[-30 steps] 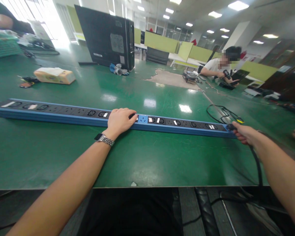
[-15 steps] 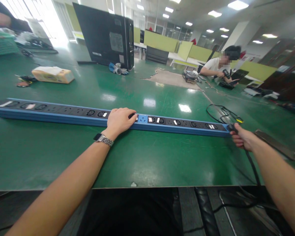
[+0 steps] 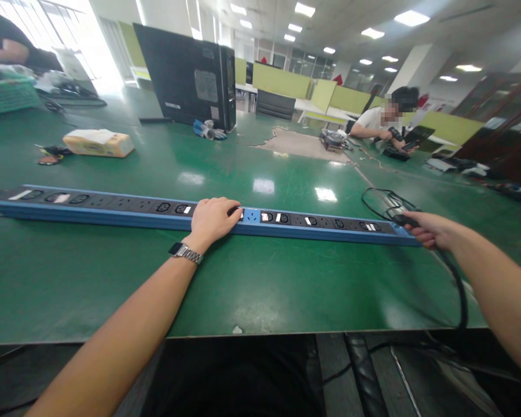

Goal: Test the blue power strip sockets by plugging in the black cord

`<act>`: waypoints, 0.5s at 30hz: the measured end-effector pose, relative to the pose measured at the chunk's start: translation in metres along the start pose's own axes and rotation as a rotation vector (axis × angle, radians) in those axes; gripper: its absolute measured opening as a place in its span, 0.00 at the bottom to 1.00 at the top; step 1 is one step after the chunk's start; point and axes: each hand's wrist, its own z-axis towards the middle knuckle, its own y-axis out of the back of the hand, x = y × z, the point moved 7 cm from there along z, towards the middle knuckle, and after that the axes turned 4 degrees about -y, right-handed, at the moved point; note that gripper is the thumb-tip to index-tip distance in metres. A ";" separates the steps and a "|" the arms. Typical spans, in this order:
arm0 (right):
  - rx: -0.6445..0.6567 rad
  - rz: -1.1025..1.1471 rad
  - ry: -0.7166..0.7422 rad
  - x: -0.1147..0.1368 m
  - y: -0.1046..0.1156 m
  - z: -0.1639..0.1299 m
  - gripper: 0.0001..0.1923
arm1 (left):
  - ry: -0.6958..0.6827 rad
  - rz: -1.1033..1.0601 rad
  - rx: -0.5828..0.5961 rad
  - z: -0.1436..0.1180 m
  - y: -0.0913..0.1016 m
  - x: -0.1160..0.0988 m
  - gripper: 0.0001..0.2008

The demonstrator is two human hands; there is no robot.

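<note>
A long blue power strip (image 3: 113, 207) with black sockets lies across the green table (image 3: 260, 278). My left hand (image 3: 212, 219), with a metal watch on the wrist, rests palm down on the strip's middle. At the strip's right end my right hand (image 3: 429, 230) is closed around the thick black cable (image 3: 459, 289) where it leaves the strip. That cable runs down past the table's front edge.
A thin black wire loop (image 3: 384, 200) lies just behind the strip's right end. Farther back sit a tissue pack (image 3: 99, 143), a black computer case (image 3: 186, 72) and a green basket (image 3: 6, 95). A seated person (image 3: 384, 119) works at the far right.
My right hand has lifted the cable end slightly up and away at the strip's right end. The left hand has stayed on the strip.
</note>
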 end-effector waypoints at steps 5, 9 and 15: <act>0.037 0.141 -0.079 -0.012 -0.019 0.004 0.23 | -0.004 -0.002 -0.014 -0.001 0.001 -0.001 0.19; 0.071 0.162 -0.074 -0.013 -0.023 0.007 0.23 | -0.002 0.001 -0.014 -0.001 0.001 -0.001 0.19; 0.077 0.139 -0.082 -0.014 -0.023 0.005 0.23 | 0.002 0.008 0.000 -0.001 -0.001 0.001 0.20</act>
